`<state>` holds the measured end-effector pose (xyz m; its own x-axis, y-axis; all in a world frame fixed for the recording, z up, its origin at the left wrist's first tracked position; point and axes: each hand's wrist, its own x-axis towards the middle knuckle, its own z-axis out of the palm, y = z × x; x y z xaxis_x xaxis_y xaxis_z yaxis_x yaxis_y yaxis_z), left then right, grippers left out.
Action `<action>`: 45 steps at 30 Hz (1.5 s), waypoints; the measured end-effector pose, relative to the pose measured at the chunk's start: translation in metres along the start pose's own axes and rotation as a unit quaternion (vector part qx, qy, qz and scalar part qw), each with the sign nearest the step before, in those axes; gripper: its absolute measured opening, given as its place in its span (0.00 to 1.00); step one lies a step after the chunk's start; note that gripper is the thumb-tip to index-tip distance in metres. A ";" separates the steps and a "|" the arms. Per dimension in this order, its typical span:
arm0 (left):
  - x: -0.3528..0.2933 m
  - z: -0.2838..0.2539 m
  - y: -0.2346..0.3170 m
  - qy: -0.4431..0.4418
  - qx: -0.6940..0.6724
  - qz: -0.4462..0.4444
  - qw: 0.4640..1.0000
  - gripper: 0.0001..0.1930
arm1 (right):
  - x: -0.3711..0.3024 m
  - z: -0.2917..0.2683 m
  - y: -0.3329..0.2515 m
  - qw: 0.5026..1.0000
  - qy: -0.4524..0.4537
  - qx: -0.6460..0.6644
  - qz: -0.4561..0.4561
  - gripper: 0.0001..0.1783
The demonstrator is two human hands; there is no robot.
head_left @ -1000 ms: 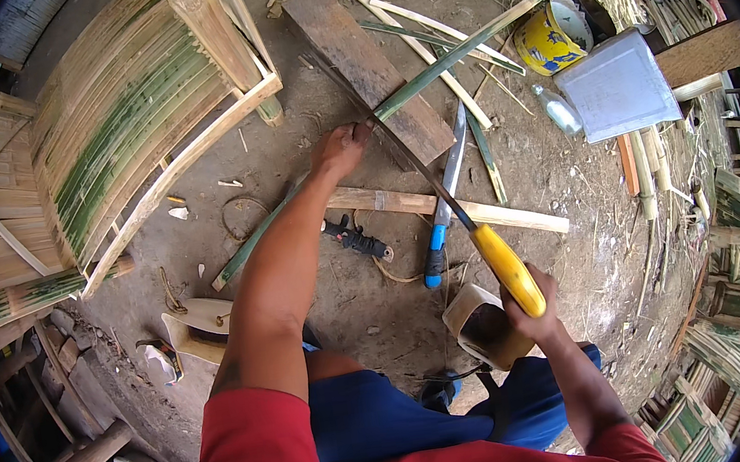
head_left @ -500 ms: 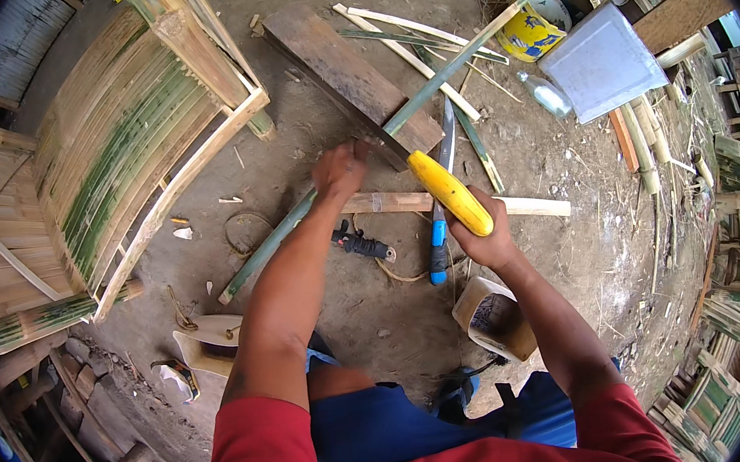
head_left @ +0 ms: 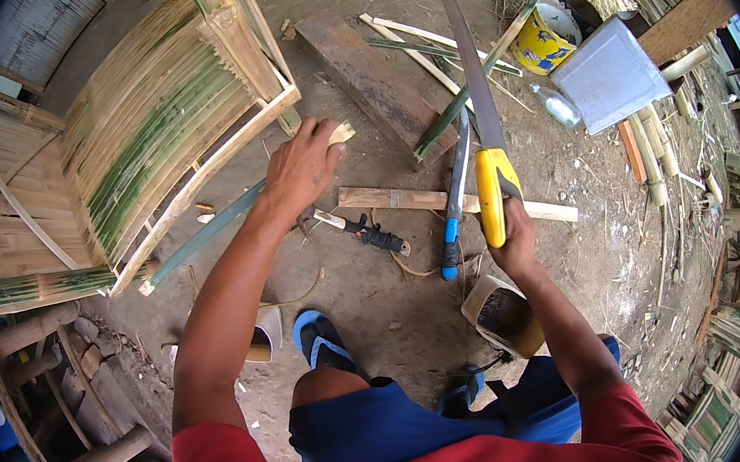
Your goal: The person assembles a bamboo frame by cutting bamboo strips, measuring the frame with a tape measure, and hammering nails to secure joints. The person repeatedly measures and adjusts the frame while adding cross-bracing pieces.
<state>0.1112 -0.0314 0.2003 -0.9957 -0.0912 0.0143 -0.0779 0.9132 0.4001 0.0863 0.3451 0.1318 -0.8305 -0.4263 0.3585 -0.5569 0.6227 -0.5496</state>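
The left grip is curled around a green bamboo strip, left, whose near end sits near the slatted panel's edge. The right grip clasps the saw, blade pointing far; dirt floor separates them.

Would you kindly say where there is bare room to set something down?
The clearest ground lies between the left sandal and the open container on the right. The wooden block is bare left of the green bamboo strip. It is crowded at the yellow bucket, beside a bottle and grey panel.
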 end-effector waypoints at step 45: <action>-0.356 -0.064 -0.269 0.091 -0.172 -0.256 0.947 0.07 | 0.045 0.245 -0.253 0.887 -0.233 0.385 0.106 0.14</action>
<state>0.4895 -0.2696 0.1463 -0.8036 -0.5835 -0.1168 -0.4967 0.5495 0.6718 0.1924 0.0078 0.1026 -0.7215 -0.6892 -0.0670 -0.0664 0.1651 -0.9840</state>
